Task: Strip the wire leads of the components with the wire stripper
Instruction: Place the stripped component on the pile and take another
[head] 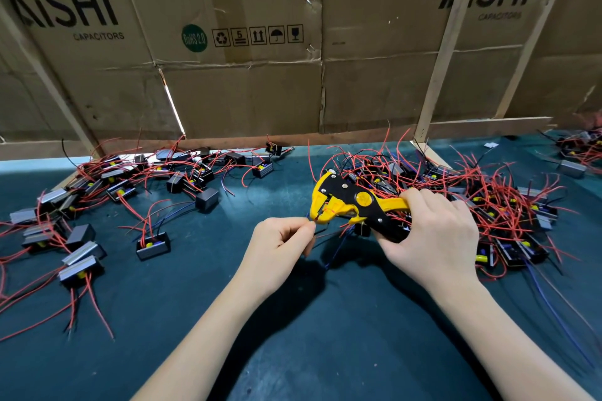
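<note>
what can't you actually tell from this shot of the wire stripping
- Head view: whether the red wire sits fully in the wire stripper head; too small, left hand fingertips cover its end.
- Stripper's lower handle: hidden under the right hand.
- Component being worked: mostly behind the stripper.
- Far-right pile: cut off by the frame edge.
</note>
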{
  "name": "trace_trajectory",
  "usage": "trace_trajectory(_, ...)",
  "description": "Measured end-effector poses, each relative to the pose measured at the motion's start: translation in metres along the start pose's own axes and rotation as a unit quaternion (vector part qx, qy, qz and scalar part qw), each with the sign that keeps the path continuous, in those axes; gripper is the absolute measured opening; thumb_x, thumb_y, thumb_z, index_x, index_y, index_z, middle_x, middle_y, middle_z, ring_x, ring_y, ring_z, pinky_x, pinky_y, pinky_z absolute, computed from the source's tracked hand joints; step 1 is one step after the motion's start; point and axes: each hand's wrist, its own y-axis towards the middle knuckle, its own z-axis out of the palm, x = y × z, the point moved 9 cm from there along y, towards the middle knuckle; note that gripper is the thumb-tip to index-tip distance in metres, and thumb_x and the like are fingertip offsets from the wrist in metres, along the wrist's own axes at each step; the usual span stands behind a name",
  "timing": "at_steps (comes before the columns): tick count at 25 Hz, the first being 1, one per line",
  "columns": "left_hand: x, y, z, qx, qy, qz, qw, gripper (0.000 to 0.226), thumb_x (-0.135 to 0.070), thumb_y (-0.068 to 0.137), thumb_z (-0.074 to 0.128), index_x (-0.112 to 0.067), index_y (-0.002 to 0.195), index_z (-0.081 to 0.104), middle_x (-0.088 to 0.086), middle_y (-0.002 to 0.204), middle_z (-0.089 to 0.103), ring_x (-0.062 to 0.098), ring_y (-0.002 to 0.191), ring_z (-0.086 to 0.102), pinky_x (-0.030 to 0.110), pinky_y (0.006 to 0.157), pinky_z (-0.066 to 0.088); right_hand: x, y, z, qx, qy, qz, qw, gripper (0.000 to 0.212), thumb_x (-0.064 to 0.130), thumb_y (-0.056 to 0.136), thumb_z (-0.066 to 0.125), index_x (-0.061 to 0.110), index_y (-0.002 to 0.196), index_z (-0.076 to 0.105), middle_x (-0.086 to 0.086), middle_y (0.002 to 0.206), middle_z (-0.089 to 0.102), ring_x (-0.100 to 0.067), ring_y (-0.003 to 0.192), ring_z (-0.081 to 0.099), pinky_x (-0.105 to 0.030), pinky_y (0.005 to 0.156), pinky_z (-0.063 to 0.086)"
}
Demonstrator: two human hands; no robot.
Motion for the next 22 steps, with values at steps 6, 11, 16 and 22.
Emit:
trace_trajectory(6, -0.002, -0.0006, -0.0001, 0.0, -0.003, 0.001, 1.0, 0.041, -0.028, 0.091, 0.045, -0.013, 0.052, 0.047, -0.008, 0.047, 0.032, 0.007, 0.048, 0.028, 0.017, 0.05, 0.023, 0.0003, -0.0007, 0.0038, 0.019, 0.001, 0.003, 1.0, 0.052, 0.058, 0.067, 0.059, 0.009, 0.085, 0.062, -0.004, 0.074, 0.059, -0.032, 0.072, 0.059, -0.039, 0.068, 0.039)
trace_trajectory(11, -0.0023, -0.0002, 0.0, 0.002, -0.003, 0.004, 1.0, 0.041, -0.027, 0.091, 0.045, -0.013, 0.053, 0.046, -0.007, 0.047, 0.03, 0.007, 0.048, 0.027, 0.018, 0.05, 0.023, 0.0028, 0.0003, 0.0026, 0.021, 0.011, 0.001, 1.0, 0.047, 0.057, 0.068, 0.056, 0.011, 0.076, 0.06, -0.003, 0.067, 0.058, -0.032, 0.066, 0.059, -0.037, 0.064, 0.038)
trace_trajectory(16, 0.0001, -0.0003, 0.0004, 0.005, 0.0, 0.006, 1.0, 0.04, -0.026, 0.09, 0.046, -0.01, 0.054, 0.047, -0.007, 0.048, 0.032, 0.007, 0.048, 0.027, 0.018, 0.05, 0.024, 0.0039, 0.0, 0.0032, 0.053, 0.01, 0.007, 0.999, 0.048, 0.059, 0.064, 0.056, 0.012, 0.066, 0.061, -0.002, 0.058, 0.058, -0.03, 0.053, 0.058, -0.03, 0.056, 0.039)
trace_trajectory(22, -0.0007, 0.0002, 0.0026, 0.021, -0.021, 0.004, 1.0, 0.042, -0.027, 0.094, 0.045, -0.017, 0.053, 0.046, -0.009, 0.046, 0.036, 0.005, 0.047, 0.029, 0.016, 0.05, 0.024, -0.0021, -0.0006, 0.0011, 0.049, 0.014, 0.047, 0.998, 0.046, 0.058, 0.064, 0.061, 0.014, 0.054, 0.055, -0.002, 0.048, 0.054, -0.03, 0.044, 0.056, -0.023, 0.051, 0.027)
